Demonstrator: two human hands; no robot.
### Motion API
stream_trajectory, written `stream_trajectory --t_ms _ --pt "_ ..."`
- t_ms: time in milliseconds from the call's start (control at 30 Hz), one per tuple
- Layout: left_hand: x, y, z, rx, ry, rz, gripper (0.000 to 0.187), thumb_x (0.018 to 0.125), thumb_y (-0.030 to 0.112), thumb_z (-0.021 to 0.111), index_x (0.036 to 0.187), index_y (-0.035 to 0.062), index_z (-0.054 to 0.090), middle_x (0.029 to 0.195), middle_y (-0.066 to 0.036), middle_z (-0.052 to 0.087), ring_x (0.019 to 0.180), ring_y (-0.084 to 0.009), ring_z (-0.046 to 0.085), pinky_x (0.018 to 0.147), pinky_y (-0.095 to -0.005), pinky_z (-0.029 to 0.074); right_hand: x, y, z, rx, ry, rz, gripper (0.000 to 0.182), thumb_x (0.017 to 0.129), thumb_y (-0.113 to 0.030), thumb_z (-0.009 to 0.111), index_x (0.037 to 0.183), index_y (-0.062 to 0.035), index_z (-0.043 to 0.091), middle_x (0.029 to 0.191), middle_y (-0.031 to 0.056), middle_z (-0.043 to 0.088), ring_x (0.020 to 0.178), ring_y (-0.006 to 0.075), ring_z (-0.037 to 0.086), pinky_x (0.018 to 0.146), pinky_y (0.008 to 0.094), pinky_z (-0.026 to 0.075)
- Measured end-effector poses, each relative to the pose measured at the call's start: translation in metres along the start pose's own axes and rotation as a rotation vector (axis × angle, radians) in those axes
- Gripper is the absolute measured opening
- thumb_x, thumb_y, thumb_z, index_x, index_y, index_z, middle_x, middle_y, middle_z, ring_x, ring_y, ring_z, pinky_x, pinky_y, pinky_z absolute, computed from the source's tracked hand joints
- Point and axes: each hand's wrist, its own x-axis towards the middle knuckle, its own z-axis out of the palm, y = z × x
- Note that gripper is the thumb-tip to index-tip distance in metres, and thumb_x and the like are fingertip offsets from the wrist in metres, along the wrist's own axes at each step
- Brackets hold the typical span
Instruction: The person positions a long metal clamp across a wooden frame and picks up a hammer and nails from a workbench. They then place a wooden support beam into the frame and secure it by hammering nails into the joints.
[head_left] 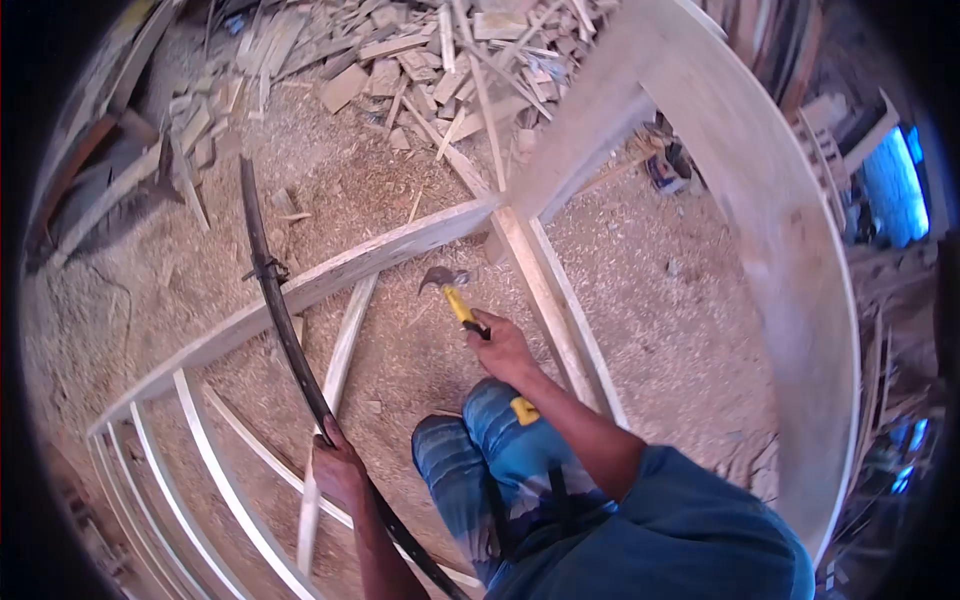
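Hammer up, strip steadied.
My right hand point(503, 345) grips the claw hammer point(452, 292) for swinging; my left hand point(337, 467) clasps the black curved strip point(275, 300), bracing it across the wooden frame point(330, 275).

Both hands closed, arms reaching down
Right hand point(500, 345) fisted ahead of the knee (arm extended); left hand point(338, 465) clenched lower, nearer the body.

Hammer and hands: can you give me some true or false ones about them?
1. The right hand holds a hammer. True.
2. The hammer's handle is red. False: it is yellow.
3. The left hand grips a dark curved strip. True.
4. The floor is clean tile. False: it is covered in sawdust, with wood scraps piled at the top.
5. The hammer head touches the frame. False: it hangs above the sawdust.
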Motion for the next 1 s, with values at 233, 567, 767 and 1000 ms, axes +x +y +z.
stream_trajectory --t_ms 233,567,767,1000 --pt "0.012 0.002 0.002 0.037 -0.083 -0.042 0.063 0.105 0.057 0.047 0.087 -0.0002 0.067 0.083 -0.027 0.068 0.083 -0.0478 0.067 0.072 -0.0590 0.050 0.039 -0.097 -0.092 0.262 -0.123 0.249 0.049 0.101 -0.025 0.067 0.141 0.0001 0.052 0.068 0.0022 0.058 0.051 0.0090 0.054 0.044 0.0280 0.044" --pt "0.018 0.021 -0.013 0.095 -0.148 -0.113 0.054 0.104 0.051 0.051 0.087 0.0015 0.062 0.089 -0.022 0.066 0.085 -0.0458 0.065 0.073 -0.0581 0.049 0.161 -0.124 -0.158 0.131 -0.334 0.741 0.025 0.106 -0.027 0.052 0.109 -0.0019 0.051 0.070 0.0064 0.057 0.050 0.0139 0.055 0.044 0.0324 0.047" --pt "0.039 0.007 -0.021 0.204 -0.428 -0.134 0.061 0.096 0.064 0.059 0.092 0.0040 0.063 0.090 -0.020 0.068 0.086 -0.0445 0.067 0.071 -0.0555 0.050 0.207 -0.147 -0.153 0.032 -0.326 0.904 0.026 0.106 -0.028 0.054 0.111 -0.0029 0.054 0.071 0.0107 0.061 0.046 0.0164 0.054 0.040 0.0339 0.046" --pt "0.138 0.087 -0.111 -1.006 -0.741 -1.030 0.022 0.101 0.026 0.065 0.112 0.0072 0.061 0.081 -0.004 0.059 0.068 -0.0151 0.056 0.060 -0.0299 0.047 0.222 -0.182 -0.135 -0.228 -0.321 1.019 0.027 0.105 -0.029 0.054 0.107 -0.0020 0.056 0.067 0.0109 0.062 0.044 0.0170 0.056 0.038 0.0362 0.048"
